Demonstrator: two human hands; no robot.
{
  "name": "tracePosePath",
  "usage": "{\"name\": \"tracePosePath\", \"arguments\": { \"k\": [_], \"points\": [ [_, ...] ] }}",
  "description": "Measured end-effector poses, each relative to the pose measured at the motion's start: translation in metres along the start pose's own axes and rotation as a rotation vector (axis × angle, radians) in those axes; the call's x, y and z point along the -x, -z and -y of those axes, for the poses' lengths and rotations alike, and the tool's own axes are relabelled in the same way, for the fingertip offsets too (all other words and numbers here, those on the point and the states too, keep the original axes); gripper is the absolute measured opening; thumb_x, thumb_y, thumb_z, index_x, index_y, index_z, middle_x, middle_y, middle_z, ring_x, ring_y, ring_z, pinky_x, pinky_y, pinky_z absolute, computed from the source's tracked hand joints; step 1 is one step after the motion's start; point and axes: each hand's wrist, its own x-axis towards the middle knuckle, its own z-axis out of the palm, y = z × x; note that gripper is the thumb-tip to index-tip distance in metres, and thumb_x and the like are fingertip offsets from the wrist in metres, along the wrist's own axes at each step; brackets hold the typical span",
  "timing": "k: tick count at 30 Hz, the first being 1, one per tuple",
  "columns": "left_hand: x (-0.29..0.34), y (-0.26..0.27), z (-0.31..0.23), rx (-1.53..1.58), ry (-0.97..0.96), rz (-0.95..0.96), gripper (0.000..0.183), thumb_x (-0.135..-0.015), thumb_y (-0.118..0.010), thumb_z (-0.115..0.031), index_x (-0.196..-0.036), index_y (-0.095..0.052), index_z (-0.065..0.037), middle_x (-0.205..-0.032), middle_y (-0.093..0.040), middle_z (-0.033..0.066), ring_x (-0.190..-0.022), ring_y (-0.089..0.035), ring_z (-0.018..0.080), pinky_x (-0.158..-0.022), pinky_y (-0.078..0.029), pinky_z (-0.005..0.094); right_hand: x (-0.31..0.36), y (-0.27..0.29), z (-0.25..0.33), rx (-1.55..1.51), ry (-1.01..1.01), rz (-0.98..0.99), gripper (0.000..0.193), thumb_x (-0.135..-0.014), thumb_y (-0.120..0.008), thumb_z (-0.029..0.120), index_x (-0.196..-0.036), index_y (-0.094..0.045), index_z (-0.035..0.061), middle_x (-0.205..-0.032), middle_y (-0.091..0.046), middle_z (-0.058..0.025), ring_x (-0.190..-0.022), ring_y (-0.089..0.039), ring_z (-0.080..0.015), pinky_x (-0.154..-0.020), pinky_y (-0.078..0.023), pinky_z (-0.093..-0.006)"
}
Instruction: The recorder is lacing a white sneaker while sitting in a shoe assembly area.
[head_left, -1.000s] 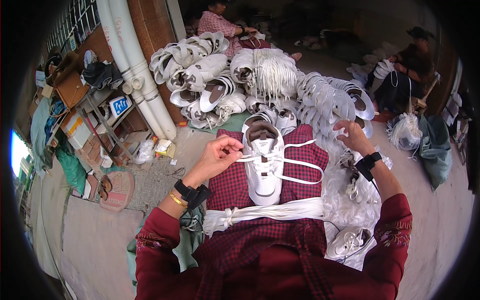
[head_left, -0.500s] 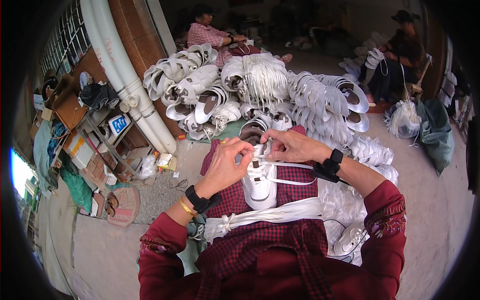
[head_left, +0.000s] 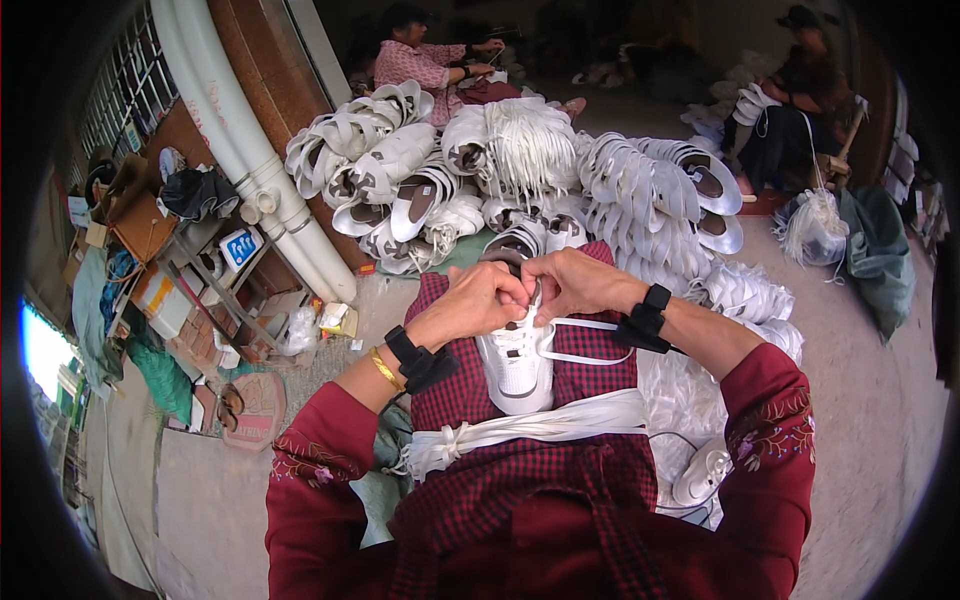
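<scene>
A white sneaker (head_left: 516, 372) lies on my lap over a red-and-black checked apron (head_left: 450, 365), toe toward me. Above its eyelets my left hand (head_left: 488, 298) is closed in a pinch on the white shoelace, its fingertips nearly meeting those of my right hand (head_left: 580, 286). The right hand also pinches the lace, close to the shoe's tongue; the exact grip is partly hidden by the fingers. A loose loop of the shoelace (head_left: 592, 357) spreads to the right of the shoe. Across my lap lies a tied bundle of white laces (head_left: 540, 428).
Stacks of white shoe uppers (head_left: 520, 145) rise just beyond my knees. To the right are plastic-wrapped shoes (head_left: 750, 295), a white shoe (head_left: 703, 475) and a green sack (head_left: 878, 255). Left stand white pipes (head_left: 240, 150) and a cluttered shelf (head_left: 215, 290). Two people sit farther back.
My hands have come closer together over the eyelets, the right one shifting left and the left one inward. At the back left, the person in pink has raised a hand.
</scene>
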Motion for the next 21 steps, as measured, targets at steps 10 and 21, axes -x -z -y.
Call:
{"name": "tracePosePath", "arguments": {
  "k": [10, 21],
  "points": [
    [0.040, 0.067, 0.023, -0.405, 0.033, -0.198, 0.004, -0.076, -0.072, -0.007, -0.078, -0.069, -0.005, -0.078, -0.062, 0.0067, -0.079, -0.061, 0.0269, -0.072, -0.043, 0.0388, 0.012, 0.004, 0.005, -0.024, 0.001, 0.018, 0.035, -0.083, -0.071, 0.008, -0.114, -0.055, 0.0073, -0.079, -0.070, -0.0031, -0.073, -0.062, -0.0121, -0.070, -0.049, -0.0297],
    [0.149, 0.127, 0.126, -0.377, 0.496, -0.472, 0.005, -0.078, -0.071, -0.008, -0.083, -0.072, -0.007, -0.091, -0.065, 0.0114, -0.089, -0.065, 0.0324, -0.079, -0.049, 0.0401, 0.012, 0.004, 0.006, -0.018, -0.070, 0.054, 0.053, -0.083, -0.069, 0.007, -0.132, -0.049, 0.0111, -0.084, -0.069, -0.0031, -0.076, -0.061, -0.0121, -0.075, -0.049, -0.0293]
  ]
}}
